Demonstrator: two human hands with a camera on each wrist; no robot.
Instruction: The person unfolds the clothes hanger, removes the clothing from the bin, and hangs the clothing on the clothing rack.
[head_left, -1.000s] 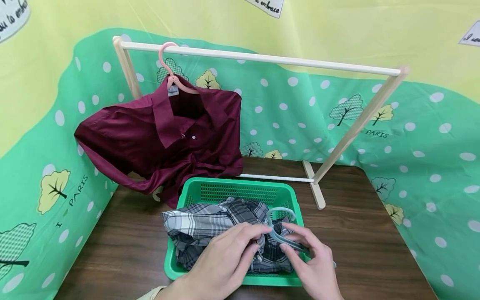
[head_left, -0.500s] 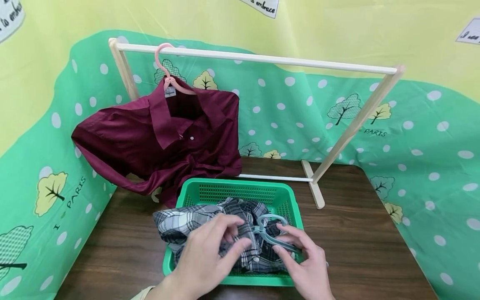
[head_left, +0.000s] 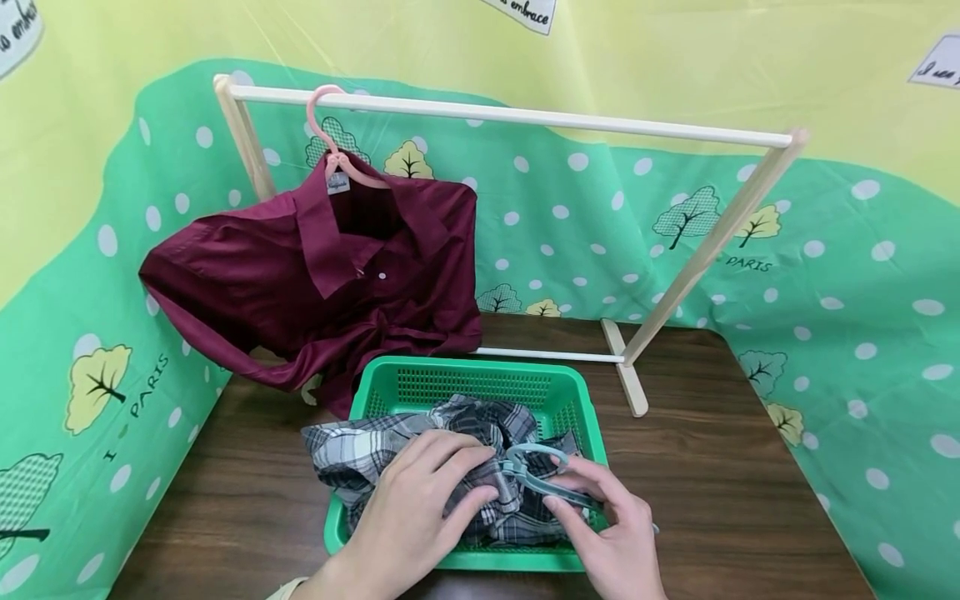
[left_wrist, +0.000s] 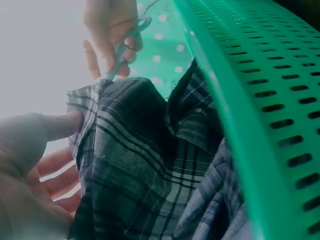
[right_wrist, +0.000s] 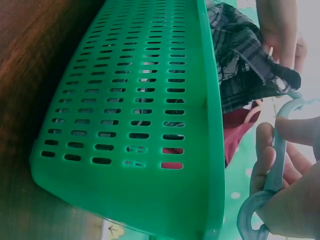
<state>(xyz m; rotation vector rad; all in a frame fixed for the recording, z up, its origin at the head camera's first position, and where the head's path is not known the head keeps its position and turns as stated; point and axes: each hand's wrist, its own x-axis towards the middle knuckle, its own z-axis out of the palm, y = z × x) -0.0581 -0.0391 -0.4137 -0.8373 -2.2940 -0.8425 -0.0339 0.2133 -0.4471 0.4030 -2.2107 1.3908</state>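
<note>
A grey-and-white plaid shirt (head_left: 352,442) lies bunched in a green basket (head_left: 472,363), part of it spilling over the left rim. My left hand (head_left: 416,508) is over the shirt; in the left wrist view its thumb and fingers pinch an edge of the plaid cloth (left_wrist: 135,145). With thumb and fingers my right hand (head_left: 607,533) grips one arm of a blue-grey clothes hanger (head_left: 536,483). The hanger's hook curves above the shirt, and its other end overlaps the cloth beside my left fingertips. In the right wrist view, the hanger (right_wrist: 276,165) passes between thumb and fingers.
Behind the basket stands a rack with a white rail (head_left: 555,121) and wooden legs (head_left: 705,250). A maroon shirt (head_left: 262,275) hangs at its left on a pink hanger (head_left: 327,133). Brown wooden table (head_left: 712,467) surrounds the basket; a patterned cloth backdrop (head_left: 847,283) encloses it.
My left hand has left the hanger's neck, moved left with fingers spread, then closed on the plaid shirt. The right hand has brought the hanger slightly left, toward the left fingertips.
</note>
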